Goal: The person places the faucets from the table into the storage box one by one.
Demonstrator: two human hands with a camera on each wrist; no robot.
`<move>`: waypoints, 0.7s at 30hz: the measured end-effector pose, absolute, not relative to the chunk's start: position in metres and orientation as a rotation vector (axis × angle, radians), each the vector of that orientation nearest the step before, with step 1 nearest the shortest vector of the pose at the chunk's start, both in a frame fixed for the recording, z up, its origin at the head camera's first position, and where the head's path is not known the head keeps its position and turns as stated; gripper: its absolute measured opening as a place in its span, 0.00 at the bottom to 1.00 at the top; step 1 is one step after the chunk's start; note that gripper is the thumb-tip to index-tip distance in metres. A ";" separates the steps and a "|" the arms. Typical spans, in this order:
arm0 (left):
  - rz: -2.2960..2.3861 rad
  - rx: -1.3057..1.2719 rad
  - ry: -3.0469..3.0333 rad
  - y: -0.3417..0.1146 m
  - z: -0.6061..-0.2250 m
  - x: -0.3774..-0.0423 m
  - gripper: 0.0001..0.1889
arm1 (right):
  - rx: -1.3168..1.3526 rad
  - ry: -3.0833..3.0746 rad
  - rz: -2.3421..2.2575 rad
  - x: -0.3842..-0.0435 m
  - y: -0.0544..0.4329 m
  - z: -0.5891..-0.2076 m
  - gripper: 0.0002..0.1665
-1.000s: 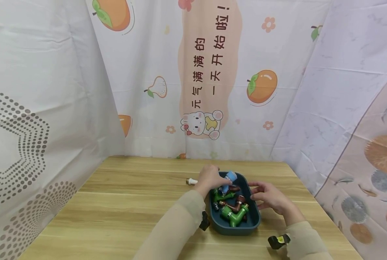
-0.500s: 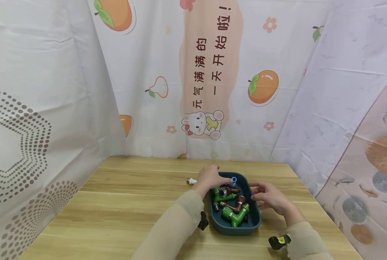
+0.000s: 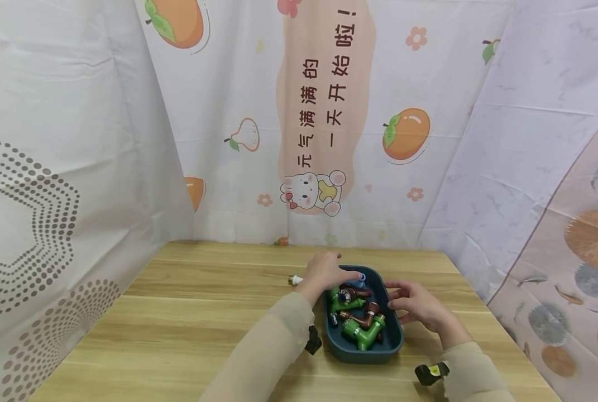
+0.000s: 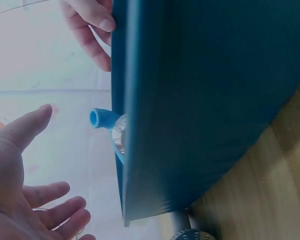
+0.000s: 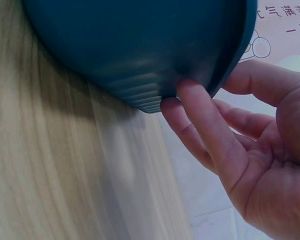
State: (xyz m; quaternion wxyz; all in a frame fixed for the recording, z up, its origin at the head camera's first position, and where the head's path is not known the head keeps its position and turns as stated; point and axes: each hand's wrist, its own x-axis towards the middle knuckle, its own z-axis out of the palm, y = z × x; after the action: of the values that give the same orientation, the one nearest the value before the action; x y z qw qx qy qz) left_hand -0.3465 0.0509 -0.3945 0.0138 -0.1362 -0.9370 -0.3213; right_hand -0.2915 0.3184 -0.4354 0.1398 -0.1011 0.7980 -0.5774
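Note:
A dark blue bin [image 3: 363, 356] stands on the wooden table. A blue plastic tap [image 3: 357, 283] lies at its far end, its spout showing above the rim in the left wrist view. Over that end is my left hand [image 3: 324, 274], partly covering the tap in the head view; its fingers [image 4: 55, 192] are spread apart, with nothing between them. My right hand [image 3: 419, 306] rests its fingertips [image 5: 190, 90] on the bin's outer right wall, near the rim.
Green taps [image 3: 366, 336] and brown taps [image 3: 369, 315] lie in the bin. On the table left of it is a small white fitting [image 3: 296, 280] with a brass-coloured end. A printed curtain [image 3: 238, 184] hangs behind the table.
My left hand held the blue tap up over the bin a second ago. The tap is now down inside, let go. The right hand stays at the bin's side.

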 end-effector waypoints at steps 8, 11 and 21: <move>-0.941 -0.517 -2.869 0.051 -0.385 -0.345 0.42 | -0.292 2.316 -1.660 -0.290 0.318 -0.435 0.38; -0.949 -0.537 -2.870 0.050 -0.380 -0.342 0.42 | -0.289 2.319 -1.658 -0.290 0.318 -0.435 0.39; -1.030 -0.561 -2.811 0.038 -0.364 -0.338 0.41 | -0.293 2.320 -1.651 -0.291 0.318 -0.435 0.39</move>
State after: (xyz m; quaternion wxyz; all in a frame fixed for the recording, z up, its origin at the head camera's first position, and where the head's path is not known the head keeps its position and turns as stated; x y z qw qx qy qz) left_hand -0.3379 0.0381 -0.3640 0.0479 -0.1840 -0.9218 -0.3377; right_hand -0.2906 0.3176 -0.4348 0.1390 -0.1015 0.8027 -0.5710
